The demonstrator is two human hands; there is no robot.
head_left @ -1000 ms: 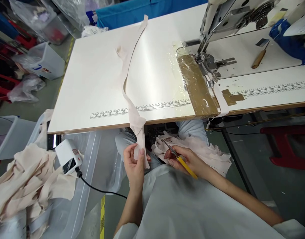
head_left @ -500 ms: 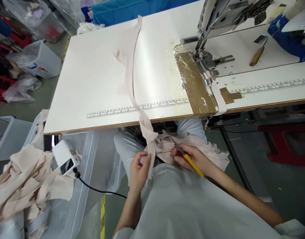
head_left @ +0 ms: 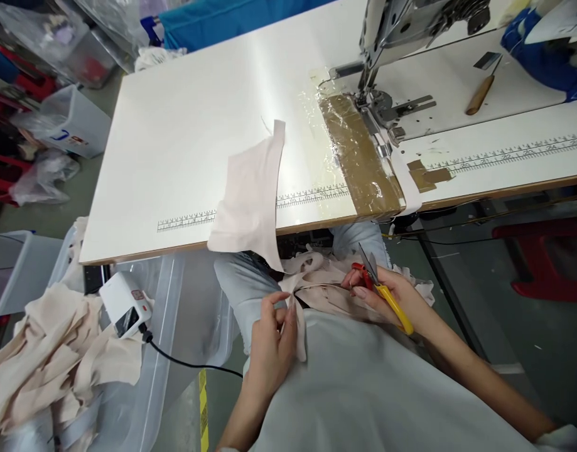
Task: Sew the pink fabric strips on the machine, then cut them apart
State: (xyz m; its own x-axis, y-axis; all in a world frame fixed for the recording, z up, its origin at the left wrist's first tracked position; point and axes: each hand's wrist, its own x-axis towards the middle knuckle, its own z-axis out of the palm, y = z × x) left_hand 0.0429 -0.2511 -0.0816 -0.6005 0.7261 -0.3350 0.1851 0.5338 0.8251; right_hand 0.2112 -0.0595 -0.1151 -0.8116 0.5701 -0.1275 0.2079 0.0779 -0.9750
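Observation:
A pale pink fabric piece (head_left: pixel 250 194) lies over the front edge of the white table, its lower tip hanging toward my lap. My left hand (head_left: pixel 275 336) pinches a pink strip (head_left: pixel 301 333) just below that tip. In my right hand (head_left: pixel 387 292) are scissors (head_left: pixel 395 309) with yellow and red handles, their blades apart and pointing up and away from me. More pink fabric (head_left: pixel 323 292) is heaped on my lap between both hands, and the right fingertips touch it.
A sewing machine (head_left: pixel 387 94) stands on the white table (head_left: pixel 175 138), with a wooden-handled awl (head_left: pixel 480 95) to its right. At lower left, a clear bin (head_left: pixel 149 376) holds pink fabric and a white device (head_left: pixel 125 303) with a black cable. A red stool (head_left: pixel 547 263) is at right.
The fabric on the table has slid toward me and spread out wider. My left hand has shifted slightly right and down. My right hand has moved right, and the scissor blades now stand wider apart.

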